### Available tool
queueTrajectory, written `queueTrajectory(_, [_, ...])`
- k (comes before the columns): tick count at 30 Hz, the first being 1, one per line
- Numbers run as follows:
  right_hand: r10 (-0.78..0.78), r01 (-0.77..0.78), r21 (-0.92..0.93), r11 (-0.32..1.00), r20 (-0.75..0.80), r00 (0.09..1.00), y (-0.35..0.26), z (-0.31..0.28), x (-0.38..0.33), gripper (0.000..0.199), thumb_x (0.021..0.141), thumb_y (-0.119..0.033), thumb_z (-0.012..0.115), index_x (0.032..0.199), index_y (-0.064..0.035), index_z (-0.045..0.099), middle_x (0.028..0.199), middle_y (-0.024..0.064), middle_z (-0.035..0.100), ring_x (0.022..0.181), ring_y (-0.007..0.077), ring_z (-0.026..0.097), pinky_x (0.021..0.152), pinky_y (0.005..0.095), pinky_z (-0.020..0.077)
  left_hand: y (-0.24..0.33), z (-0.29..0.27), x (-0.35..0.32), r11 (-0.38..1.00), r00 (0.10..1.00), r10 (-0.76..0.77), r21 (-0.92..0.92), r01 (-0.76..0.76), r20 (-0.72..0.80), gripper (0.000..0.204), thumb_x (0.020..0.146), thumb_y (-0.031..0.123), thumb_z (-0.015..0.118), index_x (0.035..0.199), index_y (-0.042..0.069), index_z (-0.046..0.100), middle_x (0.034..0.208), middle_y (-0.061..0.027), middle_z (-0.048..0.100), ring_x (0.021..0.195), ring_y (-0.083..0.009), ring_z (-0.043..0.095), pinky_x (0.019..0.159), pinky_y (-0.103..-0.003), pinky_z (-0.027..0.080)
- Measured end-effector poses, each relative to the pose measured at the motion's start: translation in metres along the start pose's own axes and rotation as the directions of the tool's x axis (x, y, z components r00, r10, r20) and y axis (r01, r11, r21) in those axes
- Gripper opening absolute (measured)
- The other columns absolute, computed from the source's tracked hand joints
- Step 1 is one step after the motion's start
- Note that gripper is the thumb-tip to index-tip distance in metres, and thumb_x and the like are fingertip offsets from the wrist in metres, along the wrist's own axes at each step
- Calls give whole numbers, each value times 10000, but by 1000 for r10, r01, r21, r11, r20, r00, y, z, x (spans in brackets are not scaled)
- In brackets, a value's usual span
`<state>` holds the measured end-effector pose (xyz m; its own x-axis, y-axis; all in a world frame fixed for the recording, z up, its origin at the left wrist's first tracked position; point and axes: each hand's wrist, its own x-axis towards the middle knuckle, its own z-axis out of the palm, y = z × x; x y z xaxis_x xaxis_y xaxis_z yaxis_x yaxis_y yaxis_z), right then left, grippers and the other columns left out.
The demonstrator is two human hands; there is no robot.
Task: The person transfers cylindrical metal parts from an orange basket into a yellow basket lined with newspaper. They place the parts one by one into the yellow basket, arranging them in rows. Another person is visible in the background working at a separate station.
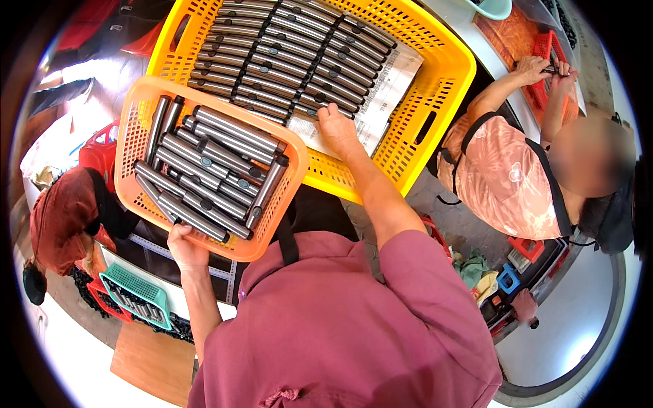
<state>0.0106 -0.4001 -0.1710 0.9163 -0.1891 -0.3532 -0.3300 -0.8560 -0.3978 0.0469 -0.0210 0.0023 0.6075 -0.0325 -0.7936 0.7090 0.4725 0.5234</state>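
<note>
My left hand (187,250) is closed on the near left rim of an orange basket (131,177). Silver metal tubes (197,178) with dark ends and small dark ovals lie loosely piled inside it. Beyond it, partly covered by its far edge, is a larger yellow basket (435,64). Three columns of similar tubes (289,51) lie there in tight parallel rows over printed paper (391,85). My right hand (337,129) reaches to the near end of these rows, its fingers curled down on a metal tube (345,113); the fingertips are partly hidden.
At the right a co-worker (510,170) handles a dark piece over a red basket (544,51). Another person (64,211) bends at the left. A green basket (139,299) of metal parts stands at lower left. A blue plastic item (507,279) lies among clutter at right.
</note>
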Motion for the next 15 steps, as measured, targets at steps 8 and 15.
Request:
queueTrajectory(8, [26, -25, -46, 999, 39, 999, 0, -3, -3, 268, 850, -243, 622, 1007, -74, 488, 1001, 136, 530, 874, 321, 638, 702, 429, 539, 0, 13, -3, 1000, 999, 19, 4, -19, -32, 340, 646, 74, 467, 943, -45, 583, 877, -115, 631, 791, -270, 614, 760, -382, 514])
queueTrajectory(15, [49, -51, -17, 999, -96, 994, 2, -4, -12, 295, 857, -324, 605, 999, -89, 499, 1003, 142, 546, 839, 361, 623, 673, 482, 516, -4, 16, -4, 998, 996, 59, 39, -57, -65, 256, 650, 64, 480, 886, 5, 560, 757, -55, 567, 661, -203, 554, 623, -324, 483])
